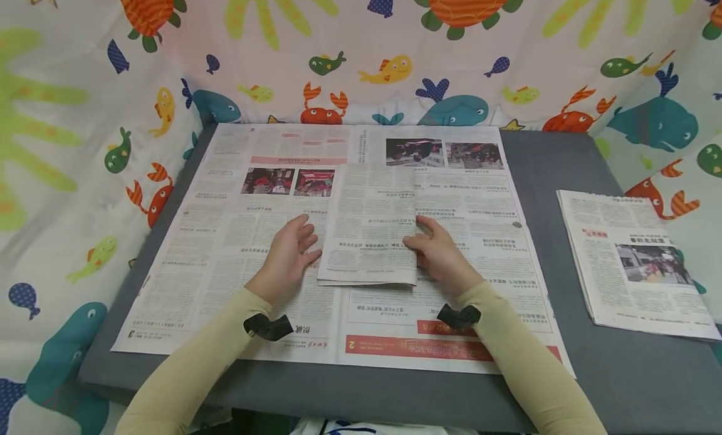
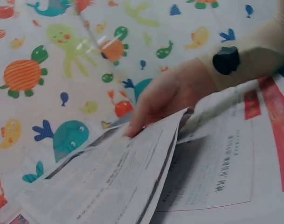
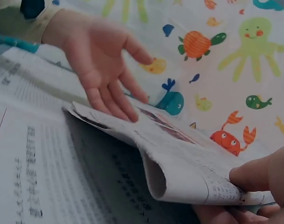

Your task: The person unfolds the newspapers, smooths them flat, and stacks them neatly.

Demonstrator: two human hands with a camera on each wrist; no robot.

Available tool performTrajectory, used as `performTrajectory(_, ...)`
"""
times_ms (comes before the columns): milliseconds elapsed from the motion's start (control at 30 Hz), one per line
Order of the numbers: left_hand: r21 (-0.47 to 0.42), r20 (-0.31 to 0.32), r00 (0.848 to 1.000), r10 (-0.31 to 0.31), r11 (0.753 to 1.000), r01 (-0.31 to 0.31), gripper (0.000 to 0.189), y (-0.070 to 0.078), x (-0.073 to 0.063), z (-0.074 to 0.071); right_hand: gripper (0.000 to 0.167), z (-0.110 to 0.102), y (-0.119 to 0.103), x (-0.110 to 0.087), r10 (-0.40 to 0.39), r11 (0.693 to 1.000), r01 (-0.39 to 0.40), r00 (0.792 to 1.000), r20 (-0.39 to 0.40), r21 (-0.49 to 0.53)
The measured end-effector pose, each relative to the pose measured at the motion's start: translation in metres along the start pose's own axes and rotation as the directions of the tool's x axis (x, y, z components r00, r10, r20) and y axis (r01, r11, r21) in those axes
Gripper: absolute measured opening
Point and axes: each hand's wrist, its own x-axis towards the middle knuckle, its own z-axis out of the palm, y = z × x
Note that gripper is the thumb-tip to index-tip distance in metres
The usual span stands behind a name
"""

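The right hand (image 1: 444,258), grip narrow, pinches a folded newspaper (image 1: 368,225). The left hand (image 1: 284,259), grip wide, is beside it.

Head view moderately bright, evenly lit; faint pink cast over the white hanging printed with sea creatures (image 1: 361,40). Wrist views dimmer, hazier, small black print (image 2: 223,163) soft. Left wrist: pale glare streaks on the hanging. Right wrist: dark shadow beneath the folded grey-white newspaper (image 3: 193,182).
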Motion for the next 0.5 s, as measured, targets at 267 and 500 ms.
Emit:
performTrajectory(267,-0.207,0.241,0.960,-0.140,0.959,0.192,0.074,-0.001,0.021,-0.012,0.074,0.004,-0.007,0.000,0.026,0.972,-0.031,0.999,0.024,0.232)
performTrajectory(500,-0.223,0.426,0.887,-0.180,0.929,0.296,0.079,-0.008,0.035,-0.020,0.083,0.005,-0.019,0.002,-0.173,0.870,0.112,0.981,-0.085,-0.480)
